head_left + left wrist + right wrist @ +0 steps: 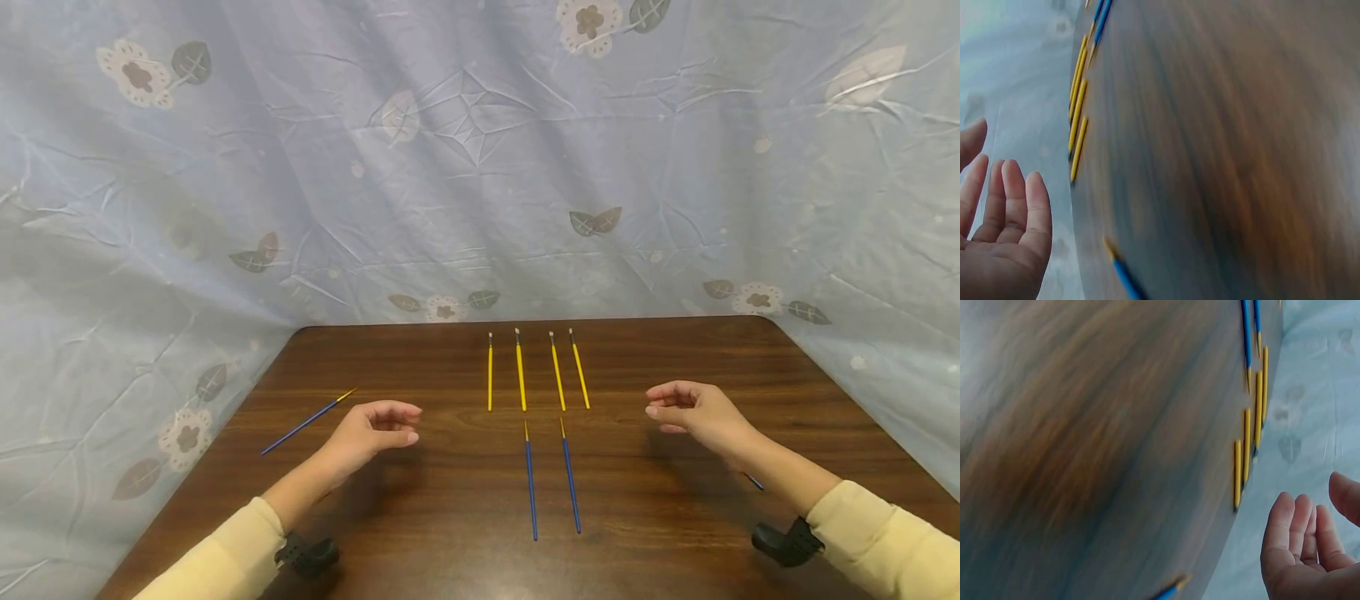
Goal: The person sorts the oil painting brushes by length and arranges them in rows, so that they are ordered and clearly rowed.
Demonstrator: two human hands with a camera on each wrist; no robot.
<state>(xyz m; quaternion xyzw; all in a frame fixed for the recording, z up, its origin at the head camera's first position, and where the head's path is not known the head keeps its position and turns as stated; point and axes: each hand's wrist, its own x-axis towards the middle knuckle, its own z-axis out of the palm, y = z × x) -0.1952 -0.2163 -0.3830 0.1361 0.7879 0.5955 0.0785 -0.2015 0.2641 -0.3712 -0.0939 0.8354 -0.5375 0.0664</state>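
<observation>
Both hands hang over the dark wooden table, empty. The left hand has its fingers loosely bent, with a gap between them and the thumb; the right hand is held much the same way, fingers relaxed. Between them, at the far side, four yellow brushes lie in a row, bristles toward the far edge. Just nearer lie two blue brushes, side by side, their golden tips pointing away from the person. A lone blue brush slants near the left hand, out to its left. On the right, the forearm stands in the way of another blue handle: from overhead only a short end shows past it, and the right wrist view catches just a golden tip and a bit of blue before the edge cuts it off. Pale yellow sleeves run out of sight, a black wrist strap at each cuff. Behind hangs a creased grey curtain with flowers and leaves. Any print on the handles is too small to read, and the wrist views blur the wood grain.
</observation>
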